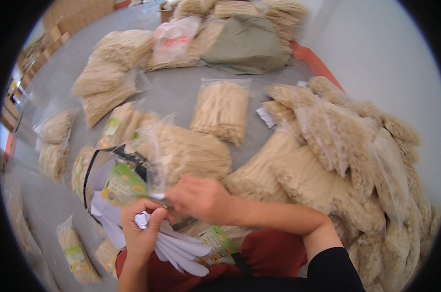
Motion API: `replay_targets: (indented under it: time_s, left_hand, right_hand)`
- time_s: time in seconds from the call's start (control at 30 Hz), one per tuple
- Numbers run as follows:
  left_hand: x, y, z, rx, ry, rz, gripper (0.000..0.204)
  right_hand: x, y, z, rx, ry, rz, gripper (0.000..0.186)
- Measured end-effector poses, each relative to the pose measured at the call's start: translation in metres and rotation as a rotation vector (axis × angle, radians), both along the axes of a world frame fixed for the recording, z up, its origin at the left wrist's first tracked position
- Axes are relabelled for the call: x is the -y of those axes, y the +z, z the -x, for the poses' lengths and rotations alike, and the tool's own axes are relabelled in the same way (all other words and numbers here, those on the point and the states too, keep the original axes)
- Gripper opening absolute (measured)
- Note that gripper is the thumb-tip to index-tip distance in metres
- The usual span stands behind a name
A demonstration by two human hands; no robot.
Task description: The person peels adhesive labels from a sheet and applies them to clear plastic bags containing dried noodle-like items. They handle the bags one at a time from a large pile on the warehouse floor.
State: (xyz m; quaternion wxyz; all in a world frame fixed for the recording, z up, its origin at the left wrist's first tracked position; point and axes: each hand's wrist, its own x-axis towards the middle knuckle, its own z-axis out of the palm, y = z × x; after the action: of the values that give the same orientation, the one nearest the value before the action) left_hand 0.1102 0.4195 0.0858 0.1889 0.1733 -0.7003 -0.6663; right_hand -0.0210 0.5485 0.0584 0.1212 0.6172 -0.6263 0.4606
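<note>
My left hand (141, 228) is closed round a bundle of long white strips (184, 250) with rounded ends, which fan out over my lap. A crumpled white end (142, 220) pokes out by my left thumb. Just right of it, my right hand (198, 198) is smeared by motion; its fingers look curled, and a small white bit shows at their tips. Left of both hands stands an open dark-rimmed bag or box (90, 170) holding more white strips (106, 214) and a green-and-yellow printed label sheet (123, 182).
Clear bags of pale dried sticks (186, 151) lie ahead, with one flat bag (222, 109) beyond. Lumpy bags (327, 131) are piled along the white wall at right. A green sack (249, 46) lies at the back. A labelled packet (77, 250) rests on the grey floor at left.
</note>
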Motion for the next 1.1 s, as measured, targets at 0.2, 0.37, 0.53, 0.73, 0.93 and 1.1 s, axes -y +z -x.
replay_targets:
  time_s: [0.2, 0.37, 0.53, 0.73, 0.93, 1.1]
  left_hand:
    - [-0.006, -0.013, 0.001, 0.125, 0.007, -0.028, 0.015]
    - [-0.009, -0.014, 0.002, 0.083, 0.011, 0.075, 0.013]
    - [-0.013, -0.011, 0.006, 0.094, -0.035, 0.244, 0.010]
    - [-0.026, -0.012, 0.021, 0.084, -0.064, 0.382, 0.005]
    - [-0.025, -0.024, 0.024, 0.154, -0.079, 0.460, 0.004]
    - [-0.024, -0.026, 0.027, 0.194, -0.072, 0.441, 0.004]
  right_hand:
    - [-0.019, -0.002, -0.010, -0.250, -0.070, -0.019, 0.023]
    - [-0.025, 0.002, -0.013, -0.127, -0.092, -0.028, 0.022]
    - [-0.026, 0.001, -0.016, 0.245, -0.038, -0.004, 0.020]
    - [-0.030, -0.006, -0.003, 0.441, -0.006, -0.160, 0.015]
    - [-0.028, -0.014, -0.003, 0.300, -0.059, -0.266, 0.009]
    - [-0.027, -0.021, -0.006, 0.157, -0.085, -0.338, 0.015]
